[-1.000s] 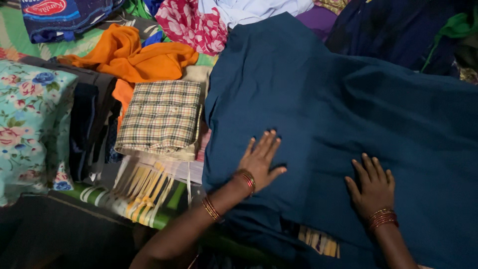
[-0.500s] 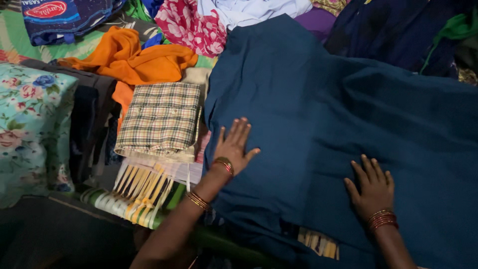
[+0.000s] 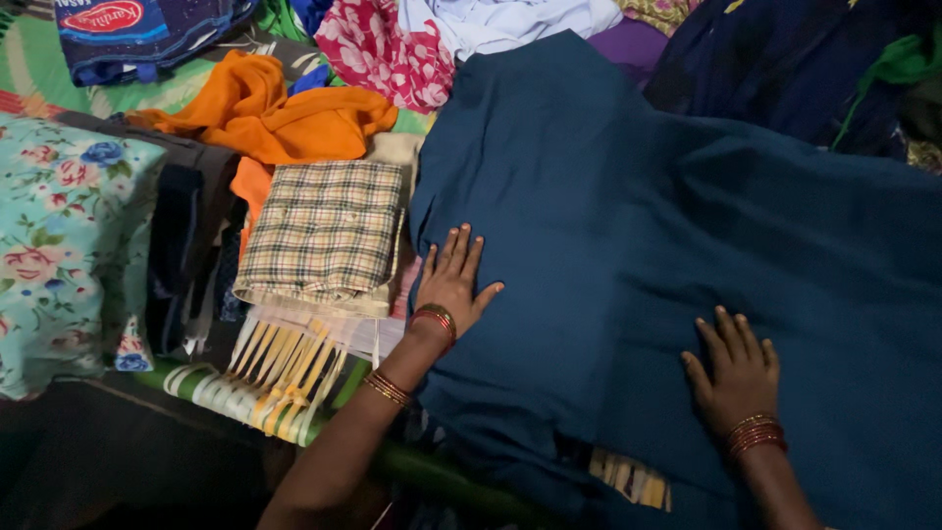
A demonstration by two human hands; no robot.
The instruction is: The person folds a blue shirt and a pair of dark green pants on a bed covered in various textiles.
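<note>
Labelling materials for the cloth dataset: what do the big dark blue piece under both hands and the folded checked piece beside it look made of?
Dark blue cloth: looks like thin woven fabric, matte, maybe cotton; it drapes in soft creases with no sheen. Checked piece: woven plaid in cream, brown and green, crisper; it holds a flat, square fold. Fibre cannot be confirmed.

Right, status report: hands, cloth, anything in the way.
Left hand flat, open, at teal cloth's left edge. Right hand flat on it, lower right. Folded checked shirt lies just left of the edge.

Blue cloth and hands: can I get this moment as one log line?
left hand: flat on blue cloth edge | right hand: flat on cloth | checked folded cloth: beside left hand
</note>
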